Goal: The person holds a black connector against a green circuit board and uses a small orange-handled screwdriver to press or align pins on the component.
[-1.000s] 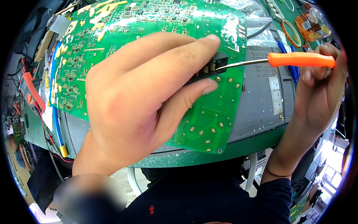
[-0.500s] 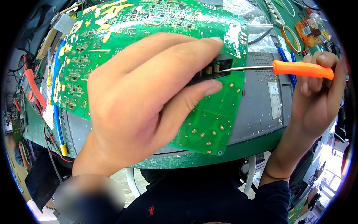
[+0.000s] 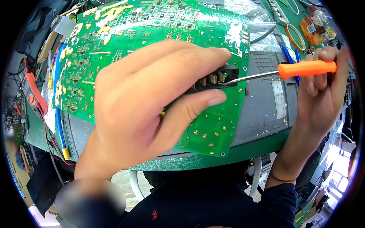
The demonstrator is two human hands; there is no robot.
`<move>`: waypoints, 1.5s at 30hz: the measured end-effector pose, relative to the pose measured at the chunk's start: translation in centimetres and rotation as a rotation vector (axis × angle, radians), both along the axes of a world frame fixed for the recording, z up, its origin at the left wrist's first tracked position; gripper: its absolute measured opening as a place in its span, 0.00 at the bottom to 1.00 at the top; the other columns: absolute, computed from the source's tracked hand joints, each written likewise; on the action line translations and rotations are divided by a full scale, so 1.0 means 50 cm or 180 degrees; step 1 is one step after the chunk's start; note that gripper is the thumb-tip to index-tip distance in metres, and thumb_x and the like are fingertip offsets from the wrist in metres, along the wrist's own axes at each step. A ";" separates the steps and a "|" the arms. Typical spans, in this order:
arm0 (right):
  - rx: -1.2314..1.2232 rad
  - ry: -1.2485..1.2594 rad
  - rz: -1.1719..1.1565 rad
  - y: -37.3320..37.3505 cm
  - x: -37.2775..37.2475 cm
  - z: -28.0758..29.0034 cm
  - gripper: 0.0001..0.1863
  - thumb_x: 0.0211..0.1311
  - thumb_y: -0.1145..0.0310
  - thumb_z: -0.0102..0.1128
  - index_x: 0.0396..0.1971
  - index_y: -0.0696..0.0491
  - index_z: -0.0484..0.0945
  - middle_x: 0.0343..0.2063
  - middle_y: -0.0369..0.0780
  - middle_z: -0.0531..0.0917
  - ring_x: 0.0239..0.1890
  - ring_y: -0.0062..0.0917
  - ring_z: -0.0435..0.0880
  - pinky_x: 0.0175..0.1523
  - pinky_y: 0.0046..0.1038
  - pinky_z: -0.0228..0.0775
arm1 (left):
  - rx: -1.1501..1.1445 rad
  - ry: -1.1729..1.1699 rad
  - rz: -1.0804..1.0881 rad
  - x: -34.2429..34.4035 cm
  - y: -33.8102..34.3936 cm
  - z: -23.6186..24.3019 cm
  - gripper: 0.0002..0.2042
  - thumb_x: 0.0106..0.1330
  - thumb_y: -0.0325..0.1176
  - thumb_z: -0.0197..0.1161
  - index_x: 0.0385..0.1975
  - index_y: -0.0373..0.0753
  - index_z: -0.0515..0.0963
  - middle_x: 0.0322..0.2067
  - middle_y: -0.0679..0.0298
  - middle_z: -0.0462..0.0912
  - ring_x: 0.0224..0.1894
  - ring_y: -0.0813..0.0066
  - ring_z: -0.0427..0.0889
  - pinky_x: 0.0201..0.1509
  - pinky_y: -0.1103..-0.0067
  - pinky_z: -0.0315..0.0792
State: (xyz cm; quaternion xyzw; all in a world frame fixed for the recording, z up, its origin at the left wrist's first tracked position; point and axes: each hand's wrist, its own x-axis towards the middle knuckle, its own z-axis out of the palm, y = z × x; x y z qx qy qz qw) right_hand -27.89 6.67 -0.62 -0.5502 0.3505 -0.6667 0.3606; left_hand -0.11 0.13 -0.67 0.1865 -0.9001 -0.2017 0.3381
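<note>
A jar (image 3: 322, 35) at upper right bears a label (image 3: 311, 29) too small to read. Mid-frame, the left hand (image 3: 140, 95) pinches a black connector (image 3: 231, 71) over a green circuit board (image 3: 224, 112), whose right edge borders grey mat (image 3: 262, 114). At right, the right hand (image 3: 320, 97) grips an orange-handled tool (image 3: 306, 70), tip at the connector.

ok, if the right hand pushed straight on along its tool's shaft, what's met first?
The black connector in the left hand. The tip of the orange-handled tool leads the right hand and appears to be at the connector's slotted side; depth leaves contact uncertain.
</note>
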 end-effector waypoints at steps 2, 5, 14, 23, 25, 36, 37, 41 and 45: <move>0.0160 -0.0051 0.0013 0.001 -0.013 0.000 0.22 0.81 0.58 0.35 0.37 0.58 0.75 0.17 0.31 0.61 0.19 0.13 0.58 0.26 0.15 0.53 | -0.0006 0.0002 -0.0003 0.003 0.001 0.000 0.18 0.58 0.30 0.69 0.47 0.28 0.80 0.40 0.52 0.86 0.39 0.63 0.85 0.44 0.77 0.77; 0.0086 0.0039 -0.0080 -0.005 0.000 -0.004 0.23 0.81 0.58 0.35 0.36 0.58 0.75 0.16 0.31 0.60 0.20 0.14 0.58 0.26 0.16 0.53 | 0.0003 -0.0002 0.0032 0.009 0.003 0.002 0.18 0.59 0.30 0.68 0.48 0.28 0.79 0.40 0.51 0.86 0.39 0.63 0.85 0.44 0.77 0.77; -0.0195 0.0102 0.0178 -0.004 0.007 -0.005 0.24 0.81 0.55 0.32 0.36 0.57 0.75 0.18 0.32 0.64 0.21 0.15 0.59 0.28 0.18 0.54 | -0.0132 0.0155 -0.0022 0.012 -0.001 0.005 0.18 0.60 0.28 0.67 0.49 0.26 0.78 0.40 0.49 0.85 0.41 0.61 0.86 0.46 0.76 0.77; -0.0216 0.0184 0.0414 0.000 0.014 0.004 0.26 0.80 0.52 0.31 0.39 0.57 0.74 0.20 0.32 0.66 0.22 0.15 0.61 0.31 0.19 0.54 | -0.0316 0.0266 0.0026 0.012 0.005 0.009 0.18 0.57 0.26 0.67 0.48 0.26 0.79 0.40 0.49 0.85 0.41 0.59 0.86 0.46 0.74 0.78; -0.0231 0.0206 0.0414 0.000 0.018 0.003 0.26 0.80 0.51 0.31 0.40 0.57 0.74 0.21 0.32 0.66 0.22 0.15 0.61 0.31 0.19 0.55 | -0.0325 0.0300 0.0021 0.011 0.005 0.009 0.18 0.56 0.25 0.67 0.47 0.26 0.79 0.40 0.49 0.85 0.41 0.59 0.86 0.46 0.74 0.79; -0.0250 0.0155 -0.0153 0.001 0.035 -0.007 0.27 0.80 0.53 0.32 0.40 0.62 0.73 0.20 0.37 0.69 0.20 0.16 0.67 0.25 0.15 0.59 | -0.0381 0.0472 0.0086 0.010 0.004 0.008 0.18 0.55 0.24 0.68 0.46 0.26 0.79 0.40 0.48 0.86 0.40 0.58 0.86 0.44 0.74 0.79; -0.0249 0.0178 -0.0157 0.000 0.034 -0.006 0.26 0.79 0.54 0.32 0.40 0.62 0.73 0.21 0.37 0.69 0.20 0.16 0.66 0.25 0.15 0.58 | -0.0377 0.0476 0.0084 0.010 0.004 0.008 0.18 0.55 0.23 0.68 0.46 0.26 0.79 0.40 0.48 0.86 0.40 0.58 0.86 0.44 0.74 0.79; -0.0269 0.0200 -0.0168 -0.001 0.034 -0.007 0.27 0.79 0.53 0.32 0.40 0.63 0.72 0.21 0.37 0.69 0.20 0.16 0.66 0.25 0.16 0.58 | -0.0411 0.0496 0.0078 0.010 0.005 0.010 0.18 0.54 0.23 0.69 0.46 0.26 0.80 0.39 0.49 0.86 0.39 0.57 0.86 0.43 0.74 0.80; -0.0334 0.0100 -0.0178 -0.004 0.046 -0.005 0.30 0.78 0.50 0.31 0.42 0.64 0.72 0.22 0.38 0.70 0.21 0.17 0.67 0.26 0.16 0.58 | -0.0526 0.0549 0.0066 0.008 0.004 0.007 0.18 0.54 0.24 0.69 0.46 0.26 0.80 0.39 0.49 0.86 0.39 0.57 0.86 0.42 0.74 0.80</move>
